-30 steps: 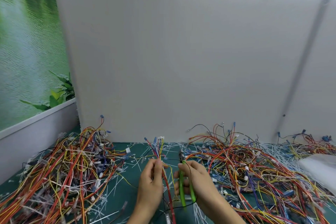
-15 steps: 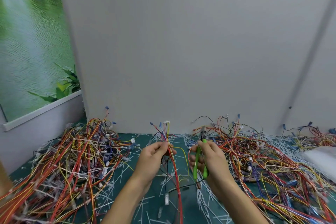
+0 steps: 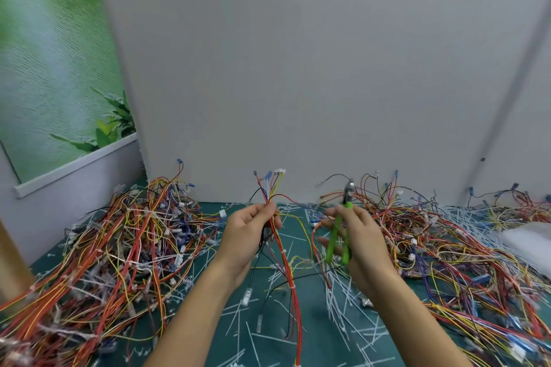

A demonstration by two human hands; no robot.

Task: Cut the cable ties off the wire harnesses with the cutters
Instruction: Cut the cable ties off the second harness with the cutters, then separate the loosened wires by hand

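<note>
Pinched upright in the left hand (image 3: 249, 237) is a wire harness (image 3: 281, 250) of thin red, yellow and blue strands, the fingers curled round it just below the fanned-out ends. There, small blue terminals and a white connector (image 3: 279, 171) can be made out. Below the grip the red strands hang down to the mat, and a white cable tie (image 3: 291, 287) is cinched round them.

Just right of that grip, and apart from it, the cutters (image 3: 340, 235) are clasped in the right hand (image 3: 362, 246). The fingers are wrapped round glossy green handles that are spread a little. The metal nose is pointed up but smeared by blur, so it cannot be told whether the blades are parted.

Beneath both grips, snipped white ties (image 3: 343, 304) are strewn like straws over the dark green mat (image 3: 322, 348). Left of the harness grip a tangled heap of wires (image 3: 125, 241) is piled. Right of the cutter grip a second heap (image 3: 441, 250) is spread, crowding up to the wrist. Farther right, a pale, soft-looking sheet (image 3: 527, 243) is cut off by the frame edge. Behind both grips a plain grey-white panel (image 3: 298, 68) is stood, and far left a green water-and-leaf print (image 3: 50, 68) is seen.
</note>
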